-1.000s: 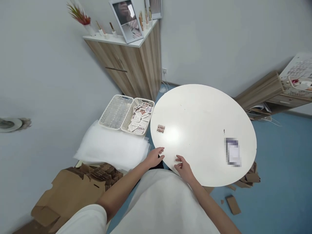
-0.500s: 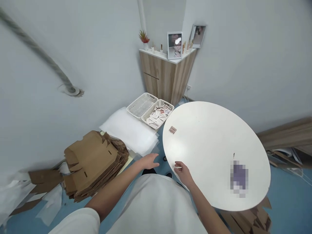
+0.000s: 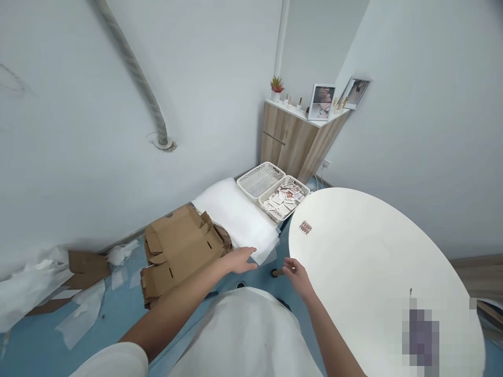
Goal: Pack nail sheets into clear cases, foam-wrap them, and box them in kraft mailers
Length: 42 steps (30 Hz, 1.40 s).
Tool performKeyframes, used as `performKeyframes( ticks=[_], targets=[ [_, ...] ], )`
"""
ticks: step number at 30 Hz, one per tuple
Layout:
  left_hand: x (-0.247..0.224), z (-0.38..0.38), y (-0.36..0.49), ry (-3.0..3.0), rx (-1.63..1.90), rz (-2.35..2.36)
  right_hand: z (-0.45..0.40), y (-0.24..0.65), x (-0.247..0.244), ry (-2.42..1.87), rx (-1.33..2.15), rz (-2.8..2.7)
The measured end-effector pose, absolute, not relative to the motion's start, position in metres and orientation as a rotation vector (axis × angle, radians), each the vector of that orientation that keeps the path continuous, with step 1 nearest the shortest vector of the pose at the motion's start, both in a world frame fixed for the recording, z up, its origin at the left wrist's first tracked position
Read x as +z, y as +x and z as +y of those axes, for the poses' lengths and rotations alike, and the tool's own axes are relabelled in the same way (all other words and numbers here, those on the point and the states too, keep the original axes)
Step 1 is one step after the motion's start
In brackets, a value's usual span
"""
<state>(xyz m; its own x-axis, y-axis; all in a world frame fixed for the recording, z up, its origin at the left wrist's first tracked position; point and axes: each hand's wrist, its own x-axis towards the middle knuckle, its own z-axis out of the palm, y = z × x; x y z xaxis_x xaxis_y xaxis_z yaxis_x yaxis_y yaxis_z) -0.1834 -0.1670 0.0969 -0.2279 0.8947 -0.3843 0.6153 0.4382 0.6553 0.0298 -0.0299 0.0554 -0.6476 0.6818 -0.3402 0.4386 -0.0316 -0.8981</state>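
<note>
My left hand hangs in the air with its fingers apart and nothing in it, nearest to the front corner of the white foam sheets. To the right, my right hand is at the left edge of the round white table, also holding nothing, its fingers curled but apart. A small card with brown nail-like pieces lies near the table's left edge. Left of the sheets is a stack of flattened brown cardboard boxes.
Behind the sheets, one white basket holds clear items and another basket holds many small cards. A wooden cabinet fills the corner. Scraps of wrapping litter the floor at left. A pixelated purple patch covers something on the table.
The view has turned to the left, so the table, baskets and cabinet appear farther right and lower. Both hands keep nearly the same pose and remain free of objects.
</note>
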Motion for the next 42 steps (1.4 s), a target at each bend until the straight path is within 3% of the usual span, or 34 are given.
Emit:
performKeyframes(
  ticks=[14,25,36,42],
  targets=[
    [0.111,-0.153,-0.228,1.294,0.708,1.942,-0.024,-0.037,0.089,-1.2,1.749,-2.117],
    [0.11,-0.093,-0.285,1.255,0.672,2.008,0.07,-0.123,0.08,-1.131,1.687,-2.246],
    [0.073,0.042,-0.36,1.314,0.508,2.1,0.201,-0.239,0.041,-0.808,0.788,-2.763],
    [0.05,0.095,-0.383,1.36,0.338,2.197,0.238,-0.292,0.014,-0.738,0.495,-2.929]
  ],
)
